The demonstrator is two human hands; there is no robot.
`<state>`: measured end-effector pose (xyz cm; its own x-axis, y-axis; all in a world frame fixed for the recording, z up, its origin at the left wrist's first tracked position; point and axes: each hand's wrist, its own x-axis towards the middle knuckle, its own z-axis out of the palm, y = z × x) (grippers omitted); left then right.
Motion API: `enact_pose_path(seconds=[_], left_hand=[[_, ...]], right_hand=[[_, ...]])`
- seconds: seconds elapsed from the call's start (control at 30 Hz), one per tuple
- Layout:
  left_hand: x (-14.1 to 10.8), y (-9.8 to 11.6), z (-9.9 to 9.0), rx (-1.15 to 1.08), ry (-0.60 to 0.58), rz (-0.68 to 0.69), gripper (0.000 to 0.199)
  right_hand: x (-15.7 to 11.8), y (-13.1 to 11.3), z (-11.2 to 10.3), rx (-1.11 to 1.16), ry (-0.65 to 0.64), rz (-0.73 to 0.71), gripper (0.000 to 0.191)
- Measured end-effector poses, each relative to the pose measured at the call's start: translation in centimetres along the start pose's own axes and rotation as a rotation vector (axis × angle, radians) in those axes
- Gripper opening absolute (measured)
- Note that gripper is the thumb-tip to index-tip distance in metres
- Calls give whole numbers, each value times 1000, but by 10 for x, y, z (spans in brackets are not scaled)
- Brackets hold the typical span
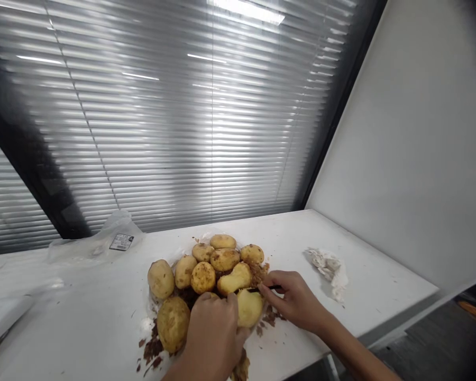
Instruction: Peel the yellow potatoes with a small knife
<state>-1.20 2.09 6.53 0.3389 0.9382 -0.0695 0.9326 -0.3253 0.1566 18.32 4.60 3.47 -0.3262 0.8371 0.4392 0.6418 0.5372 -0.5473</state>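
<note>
Several potatoes (203, 278) lie in a pile on clear plastic, with brown peel scraps (153, 349) around them. My left hand (214, 330) is closed round a pale, peeled potato (249, 308) at the front of the pile; its palm side is hidden. Pinched in my right hand (291, 296) is a thin dark tool (275, 287), whose far end reaches the top of the peeled potato. Just behind lies another potato (235, 279), partly pale and uneven in shape. A large unpeeled potato (173, 324) rests left of my left hand.
On the white table (91, 312), a clear plastic bag (97, 246) with a label lies at the back left. Crumpled tissue (330, 267) is on the right. A white object (3, 320) sits at the left edge. Blinds and a wall border the table.
</note>
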Motion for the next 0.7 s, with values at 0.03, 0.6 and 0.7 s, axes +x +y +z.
enact_pose_path(seconds=[0.03, 0.6, 0.7], left_hand=[[0, 0, 0, 2, -4, 1, 24], [0, 0, -3, 13, 2, 8, 24], [0, 1, -3, 15, 10, 9, 22]], right_hand=[[0, 0, 1, 19, 1, 0, 23], [-4, 0, 7, 70, 51, 75, 26], [-4, 0, 10, 100, 27, 59, 24]])
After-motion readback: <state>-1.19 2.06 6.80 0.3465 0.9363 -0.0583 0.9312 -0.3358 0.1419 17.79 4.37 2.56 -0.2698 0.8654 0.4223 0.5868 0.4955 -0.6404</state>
